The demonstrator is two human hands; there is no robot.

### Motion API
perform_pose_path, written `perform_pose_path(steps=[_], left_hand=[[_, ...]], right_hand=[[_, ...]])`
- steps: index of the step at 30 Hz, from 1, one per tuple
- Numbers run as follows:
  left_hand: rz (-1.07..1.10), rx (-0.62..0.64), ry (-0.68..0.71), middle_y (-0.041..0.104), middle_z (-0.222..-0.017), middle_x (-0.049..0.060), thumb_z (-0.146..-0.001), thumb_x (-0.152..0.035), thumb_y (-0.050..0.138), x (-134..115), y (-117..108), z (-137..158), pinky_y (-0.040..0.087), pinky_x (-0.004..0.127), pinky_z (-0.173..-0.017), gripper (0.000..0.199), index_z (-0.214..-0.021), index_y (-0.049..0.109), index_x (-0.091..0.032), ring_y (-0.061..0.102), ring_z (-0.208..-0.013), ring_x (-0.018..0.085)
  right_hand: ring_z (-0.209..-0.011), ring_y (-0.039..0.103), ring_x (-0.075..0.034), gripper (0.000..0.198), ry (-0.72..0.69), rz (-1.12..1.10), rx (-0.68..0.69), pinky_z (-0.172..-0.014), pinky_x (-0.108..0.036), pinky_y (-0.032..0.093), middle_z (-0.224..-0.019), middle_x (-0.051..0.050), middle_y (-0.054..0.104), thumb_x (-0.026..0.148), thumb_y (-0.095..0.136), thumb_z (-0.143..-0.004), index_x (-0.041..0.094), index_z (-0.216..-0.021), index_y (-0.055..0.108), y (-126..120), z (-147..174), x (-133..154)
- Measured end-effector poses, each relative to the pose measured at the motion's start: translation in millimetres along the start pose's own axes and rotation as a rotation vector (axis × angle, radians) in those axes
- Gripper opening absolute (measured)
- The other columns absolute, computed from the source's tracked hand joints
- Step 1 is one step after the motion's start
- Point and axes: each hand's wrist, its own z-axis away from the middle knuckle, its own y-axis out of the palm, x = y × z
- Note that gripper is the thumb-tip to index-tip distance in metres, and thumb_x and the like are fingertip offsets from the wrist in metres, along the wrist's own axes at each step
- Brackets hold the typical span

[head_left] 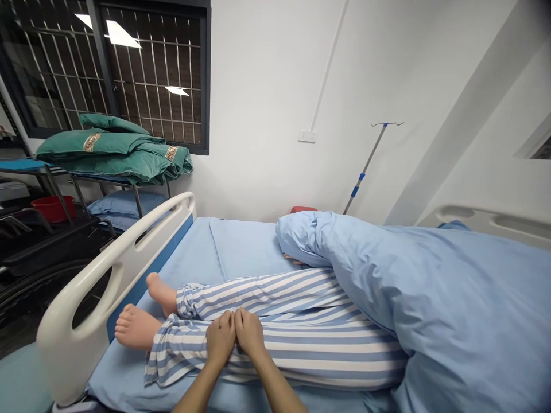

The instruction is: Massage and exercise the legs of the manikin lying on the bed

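Note:
A figure with smooth, manikin-like feet (pixel 136 327) lies on the bed in blue-and-white striped pajama trousers (pixel 318 350). My left hand (pixel 221 337) and my right hand (pixel 249 331) are side by side, touching, on the lower part of the near leg. Both hands have their fingers bent over the far side of that leg, gripping it through the striped cloth; the fingertips are hidden. The far leg lies just beyond them. From about the thighs up, a light blue quilt (pixel 451 292) covers the figure, with a few fingers showing under its edge.
A cream footboard (pixel 64 310) rises at the left end of the bed. Blue sheet (pixel 241 252) shows beyond the legs. An IV pole (pixel 370 158) stands behind the bed. Folded green quilts (pixel 112 152) are stacked under the barred window, with a wheelchair wheel (pixel 38 292) below.

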Motion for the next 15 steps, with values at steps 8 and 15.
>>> perform_pose_path(steps=[8, 15], left_hand=[[-0.024, 0.016, 0.019, 0.066, -0.073, 0.004, -0.087, -0.033, 0.033, -6.6, -4.7, 2.7, 0.028, 0.025, -0.059, 0.03, -0.078, 0.058, -0.021, 0.059, -0.071, 0.016], [-0.004, 0.065, 0.034, 0.066, -0.078, 0.007, -0.085, -0.031, 0.034, -9.2, -6.9, -2.8, 0.03, 0.026, -0.063, 0.029, -0.081, 0.06, -0.019, 0.058, -0.076, 0.019]], right_hand=[[-0.058, 0.053, -0.012, 0.031, 0.061, -0.137, -0.08, -0.053, -0.027, 0.018, -0.064, -0.003, 0.063, 0.027, 0.033, -0.087, 0.019, -0.066, 0.055, 7.6, 5.2, -4.0], [-0.055, 0.049, -0.012, 0.031, 0.097, -0.27, -0.126, -0.053, -0.026, 0.019, -0.06, -0.002, 0.061, 0.026, 0.033, -0.085, 0.019, -0.061, 0.051, 4.0, 4.4, -5.6]])
